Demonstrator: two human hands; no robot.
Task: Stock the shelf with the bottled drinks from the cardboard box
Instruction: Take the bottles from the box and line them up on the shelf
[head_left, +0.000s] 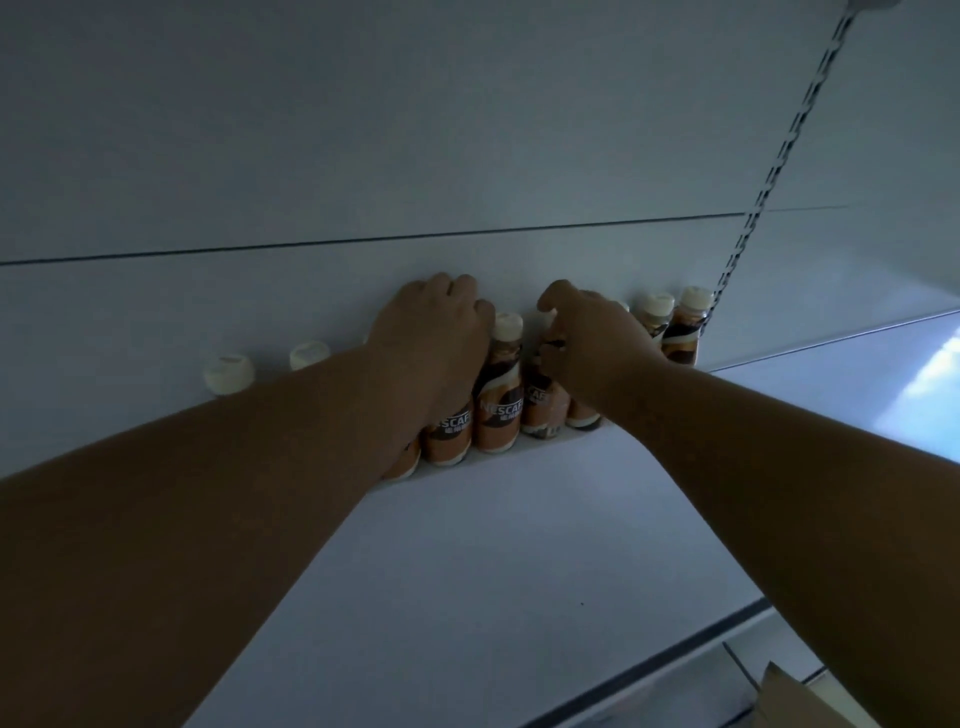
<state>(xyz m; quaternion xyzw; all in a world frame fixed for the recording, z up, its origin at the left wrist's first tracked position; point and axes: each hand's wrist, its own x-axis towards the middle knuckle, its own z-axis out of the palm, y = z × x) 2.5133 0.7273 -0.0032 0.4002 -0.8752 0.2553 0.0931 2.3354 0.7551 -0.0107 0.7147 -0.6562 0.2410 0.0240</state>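
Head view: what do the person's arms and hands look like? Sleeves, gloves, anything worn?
Both forearms are bare from the frame edge to the wrist; no sleeve shows. The left hand and right hand are ungloved. No watch, ring, wristband or marking is visible, though the light is dim and the far side of each wrist is hidden.

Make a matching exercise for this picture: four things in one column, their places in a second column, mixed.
1. left hand
2. right hand
3. cardboard box
4. slotted upright

a. bottom right corner
b. running up at the right of the bottles
c. on a bottle left of the free-standing coffee bottle
d. on a bottle right of it

Pairs: 1-c, 2-d, 3-a, 4-b
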